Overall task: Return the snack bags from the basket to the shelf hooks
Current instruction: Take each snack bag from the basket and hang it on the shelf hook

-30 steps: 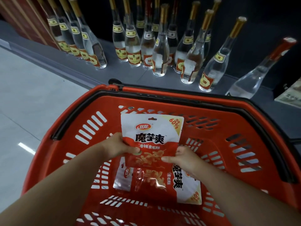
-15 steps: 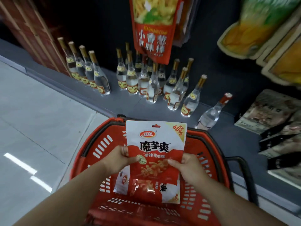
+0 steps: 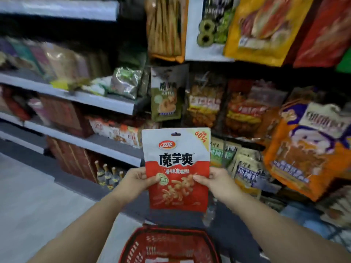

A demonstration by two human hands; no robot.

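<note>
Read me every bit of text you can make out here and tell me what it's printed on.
"卫龙": red oval logo on the held snack bag.
"魔芋爽": large black characters, same bag.
"60%": its top right corner.
"香辣素毛肚": my best reading of the small line on its red band.
Hanging bags, shelf goods and bottles: labels too blurred to read.

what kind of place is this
Most likely a small grocery or convenience store: snack bags hanging on a display, shelves stocked with packaged goods, and a red shopping basket on the floor below the hands.

Red-and-white snack bag [image 3: 176, 168]; red slotted basket [image 3: 169, 243]
</note>
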